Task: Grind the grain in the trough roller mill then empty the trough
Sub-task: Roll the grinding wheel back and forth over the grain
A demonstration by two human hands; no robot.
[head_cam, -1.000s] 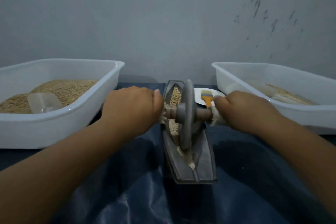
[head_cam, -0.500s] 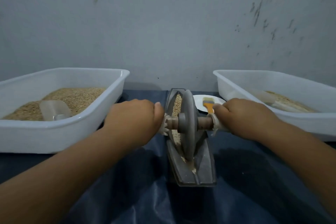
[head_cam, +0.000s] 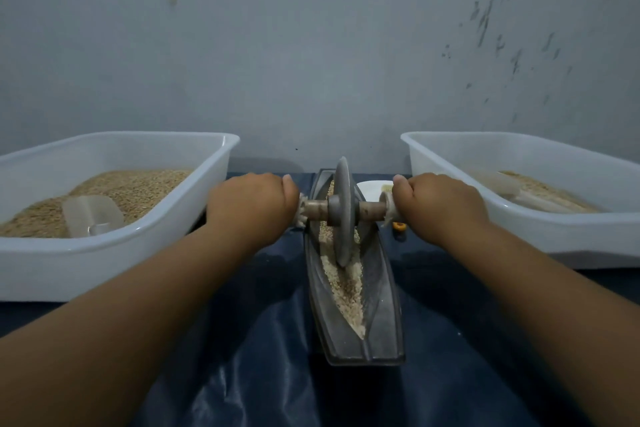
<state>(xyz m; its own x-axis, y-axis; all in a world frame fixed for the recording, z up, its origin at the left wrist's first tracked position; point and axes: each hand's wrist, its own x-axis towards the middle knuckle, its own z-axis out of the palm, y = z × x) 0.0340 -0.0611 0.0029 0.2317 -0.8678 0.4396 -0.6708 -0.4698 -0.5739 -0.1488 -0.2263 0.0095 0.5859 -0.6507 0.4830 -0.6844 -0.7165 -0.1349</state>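
Note:
A grey boat-shaped metal trough [head_cam: 381,315] lies lengthwise in the middle of the dark blue sheet. Pale crushed grain [head_cam: 344,282] fills its groove. A grey roller wheel [head_cam: 343,215] stands upright in the far half of the groove on a wooden axle [head_cam: 372,208]. My left hand [head_cam: 252,210] grips the axle's left end, and my right hand [head_cam: 441,206] grips the cloth-wrapped right end. Both fists hide the handle ends.
At the left stands a white tub [head_cam: 114,256] holding whole grain and a clear scoop [head_cam: 91,217]. A second white tub [head_cam: 568,239] with ground grain stands at the right. A white plate [head_cam: 372,189] with a yellow-handled brush lies behind the axle. A grey wall closes the back.
Both hands have pushed the wheel away from me along the trough, from its near half to its far half. More crushed grain now shows in the near groove.

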